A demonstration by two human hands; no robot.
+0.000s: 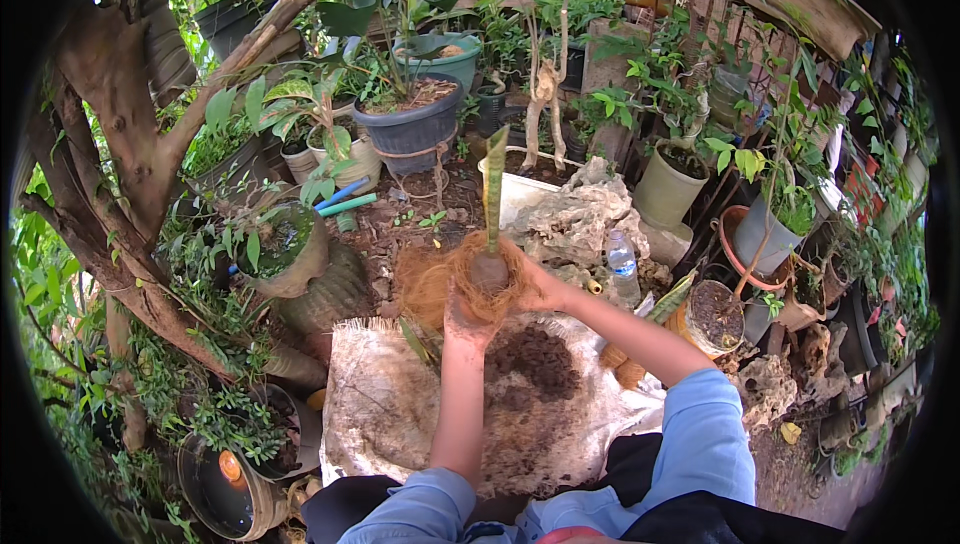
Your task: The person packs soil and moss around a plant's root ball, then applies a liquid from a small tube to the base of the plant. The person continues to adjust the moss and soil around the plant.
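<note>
Both hands hold a bundle of brown coconut fibre [504,302] wrapped around a ball of dark soil [489,272]. Out of the ball rises an upright, mottled green snake plant leaf [493,184]. My left hand [466,313] cups the bundle from below and the left, while my right hand [536,281] grips its right side. Fibre hides some of the fingers. More loose coconut fibre [421,285] lies just beyond and left of the hands. Beneath the arms, a whitish woven sack [375,401] is spread out, with a heap of dark soil [534,365] on it.
A plastic water bottle [622,262] stands right of the hands beside a pale rough rock [581,206]. Farther right is a soil-filled pot [716,317]. Ahead stands a dark plant pot [411,127]. A thick tree trunk [124,108] rises at left, above a water-holding bucket [217,495].
</note>
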